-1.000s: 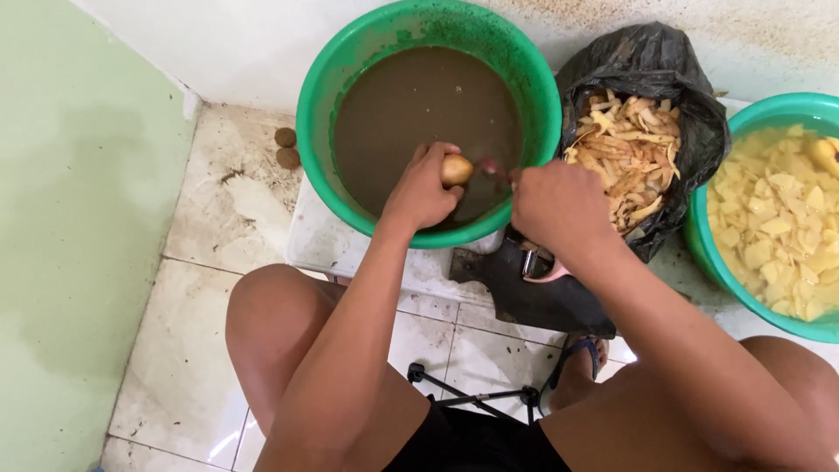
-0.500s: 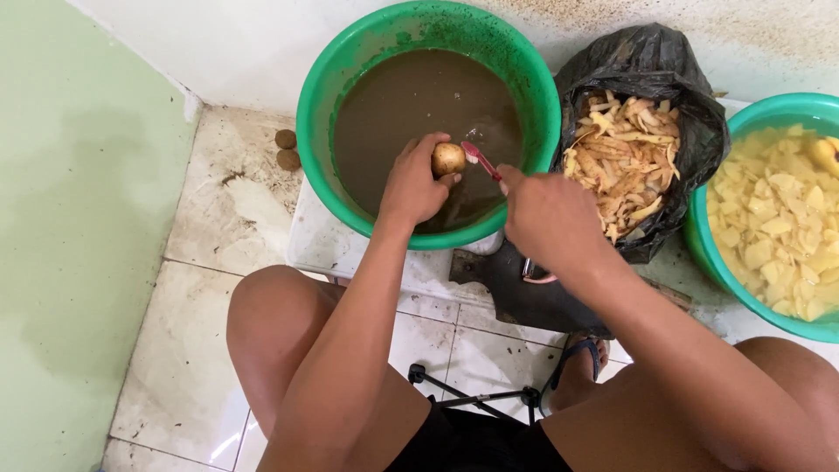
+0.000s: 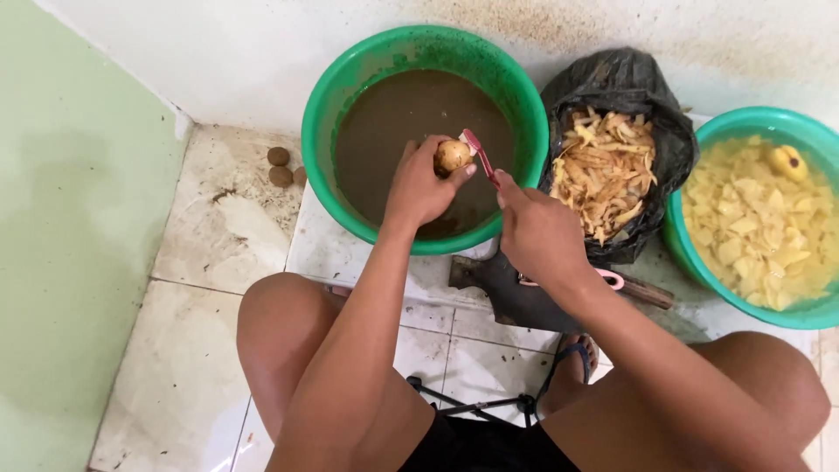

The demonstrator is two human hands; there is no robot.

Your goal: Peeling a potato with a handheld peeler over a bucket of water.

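Pink plastic toothbrush (image 3: 481, 158), gripped in the right hand (image 3: 537, 234), slanted up-left to the small round potato (image 3: 453, 156) pinched by the left hand's (image 3: 419, 188) fingertips.

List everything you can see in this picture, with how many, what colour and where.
potato: one, tan, in the left hand over the muddy basin
toothbrush: one, pink, in the right hand, head against the potato
muddy basin: one, green, brown water, top centre
bag of peelings: one, black, pale peelings inside, right of the muddy basin
basin of cut pieces: one, green, yellow pieces in water, far right
small round lumps: about three, brown, on the floor left of the muddy basin
dark board: one, under the right wrist
floor tiles: white, stained
left hand: grips the potato
right hand: grips the toothbrush
knees: two, bare, bottom
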